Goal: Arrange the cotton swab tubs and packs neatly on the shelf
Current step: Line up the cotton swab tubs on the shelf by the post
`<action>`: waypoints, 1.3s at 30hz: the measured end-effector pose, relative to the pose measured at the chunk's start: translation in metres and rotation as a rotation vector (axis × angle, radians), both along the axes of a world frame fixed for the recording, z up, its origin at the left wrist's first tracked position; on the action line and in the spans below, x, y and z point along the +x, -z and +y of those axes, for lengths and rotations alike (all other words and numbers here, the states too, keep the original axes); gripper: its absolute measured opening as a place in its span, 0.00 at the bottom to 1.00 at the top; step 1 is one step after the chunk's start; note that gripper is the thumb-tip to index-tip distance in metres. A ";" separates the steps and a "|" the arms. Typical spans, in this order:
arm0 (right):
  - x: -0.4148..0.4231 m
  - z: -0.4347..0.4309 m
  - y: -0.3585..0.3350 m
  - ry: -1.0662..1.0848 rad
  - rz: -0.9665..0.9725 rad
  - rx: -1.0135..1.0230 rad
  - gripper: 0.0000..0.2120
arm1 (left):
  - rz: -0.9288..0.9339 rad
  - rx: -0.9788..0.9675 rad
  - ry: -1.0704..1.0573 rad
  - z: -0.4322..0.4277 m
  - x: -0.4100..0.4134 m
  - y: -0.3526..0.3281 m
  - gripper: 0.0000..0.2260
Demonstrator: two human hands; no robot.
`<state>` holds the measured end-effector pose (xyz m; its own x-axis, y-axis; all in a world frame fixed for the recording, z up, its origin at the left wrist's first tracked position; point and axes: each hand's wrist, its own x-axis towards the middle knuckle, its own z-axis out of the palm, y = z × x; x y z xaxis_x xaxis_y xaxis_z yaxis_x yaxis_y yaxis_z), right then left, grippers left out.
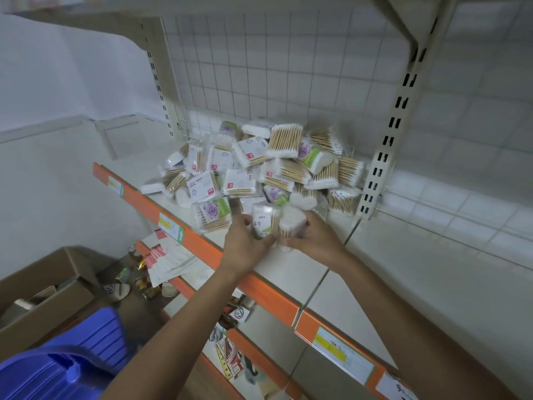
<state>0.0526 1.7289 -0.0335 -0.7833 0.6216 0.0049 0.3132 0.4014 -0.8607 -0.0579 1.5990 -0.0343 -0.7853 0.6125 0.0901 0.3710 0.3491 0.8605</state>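
We see a white shelf (288,272) with an orange front strip (261,285) running from the upper left to the lower right. A wire grid (274,67) closes its back, and a slotted upright (385,151) stands at the right of the bay.

A loose pile of cotton swab packs and tubs (259,166) covers the rear of the shelf. It reaches from near the grid to about the middle of the board, and the packs lie at every angle, on top of one another.

Below the shelf on the left we see a brown cardboard box (43,293) with its flaps up. A blue plastic bin (80,350) sits just in front of it.

Both arms reach in over the orange strip to the front edge of the pile. The left hand (245,243) has its fingers and thumb curled round a clear labelled tub (262,222). The right hand (318,241) wraps its fingers round a heart-shaped tub (292,223), whose white swab tips face up toward us.

The 2 tubs are held side by side above the shelf. They look pressed together, though blur keeps us from telling whether they touch.

A rose-printed pack (215,213) lies just left of the left hand at the pile's front. 1 price tag (171,226) sits on the strip below it.
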 end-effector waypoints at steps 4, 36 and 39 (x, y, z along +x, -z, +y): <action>0.013 -0.003 -0.005 -0.086 0.014 -0.142 0.35 | -0.128 0.027 0.107 -0.003 0.004 -0.003 0.21; 0.164 -0.035 -0.011 0.353 0.240 -0.312 0.18 | -0.317 0.128 0.723 0.018 0.075 -0.007 0.22; 0.197 -0.043 -0.012 0.458 0.284 -0.276 0.17 | -0.283 0.134 0.732 0.024 0.101 -0.008 0.24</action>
